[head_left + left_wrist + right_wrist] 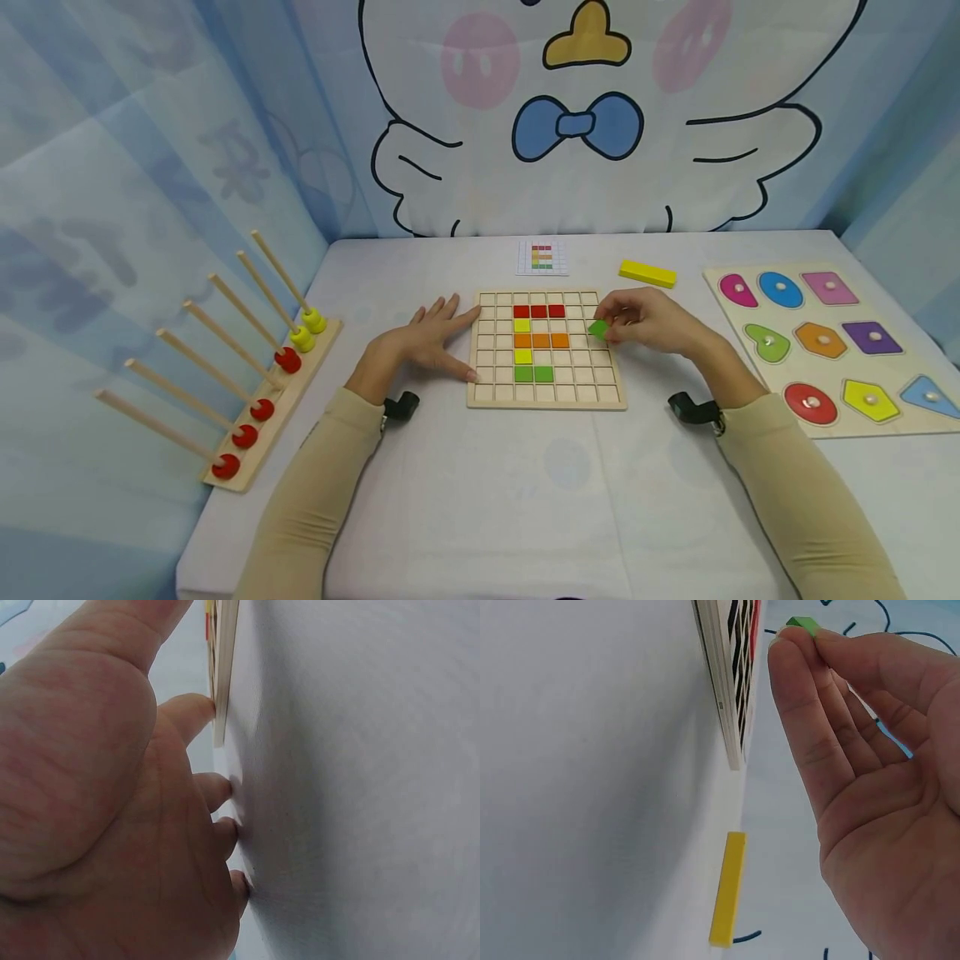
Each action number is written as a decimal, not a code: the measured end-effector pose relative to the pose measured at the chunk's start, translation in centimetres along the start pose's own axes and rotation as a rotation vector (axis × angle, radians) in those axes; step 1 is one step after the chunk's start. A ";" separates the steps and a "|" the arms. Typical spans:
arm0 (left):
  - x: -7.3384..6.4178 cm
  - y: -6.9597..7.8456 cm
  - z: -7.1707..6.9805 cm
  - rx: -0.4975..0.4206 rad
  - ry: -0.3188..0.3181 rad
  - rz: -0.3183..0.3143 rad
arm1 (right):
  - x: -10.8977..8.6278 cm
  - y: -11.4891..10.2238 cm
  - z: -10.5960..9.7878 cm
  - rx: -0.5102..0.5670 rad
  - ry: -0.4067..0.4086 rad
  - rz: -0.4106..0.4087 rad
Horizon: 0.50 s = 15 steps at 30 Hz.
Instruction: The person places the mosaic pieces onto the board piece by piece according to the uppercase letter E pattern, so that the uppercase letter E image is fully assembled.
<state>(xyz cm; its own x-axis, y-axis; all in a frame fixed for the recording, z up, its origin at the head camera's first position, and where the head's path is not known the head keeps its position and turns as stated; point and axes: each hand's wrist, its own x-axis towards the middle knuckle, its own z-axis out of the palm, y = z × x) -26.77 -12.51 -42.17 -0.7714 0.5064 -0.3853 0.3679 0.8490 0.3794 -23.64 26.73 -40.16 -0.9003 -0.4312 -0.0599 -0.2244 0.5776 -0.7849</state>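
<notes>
A wooden grid board (585,393) lies mid-table, bearing a row of three red tiles (538,312), a yellow tile (522,326), three orange tiles (541,341), another yellow tile (522,357) and two green tiles (533,374). My left hand (426,340) has its fingers spread, thumb and index finger at the board's left edge. In the left wrist view, its other fingertips rest on the tablecloth. Between thumb and fingertips my right hand (651,321) pinches a green tile (804,625), held tilted over the board's right side.
Behind the board lies a small pattern card (555,260), with a yellow bar (647,274) to its right. A wooden peg stand (279,406) with red and yellow beads runs along the left. At the right lies a knobbed shape puzzle board (757,387).
</notes>
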 end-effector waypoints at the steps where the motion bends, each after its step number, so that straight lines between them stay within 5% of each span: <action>1: 0.0 0.0 0.0 0.001 0.001 0.000 | 0.0 -0.1 0.1 0.001 -0.003 -0.003; 15: 0.1 0.0 0.1 0.012 0.001 -0.001 | 0.2 -1.1 1.0 -0.055 -0.003 -0.026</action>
<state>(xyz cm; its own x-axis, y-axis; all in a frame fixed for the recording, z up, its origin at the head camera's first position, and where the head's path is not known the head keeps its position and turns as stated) -26.77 -12.48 -42.28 -0.7722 0.5053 -0.3853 0.3733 0.8514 0.3683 -23.19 25.38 -39.94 -0.8928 -0.4485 -0.0421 -0.2676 0.6032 -0.7514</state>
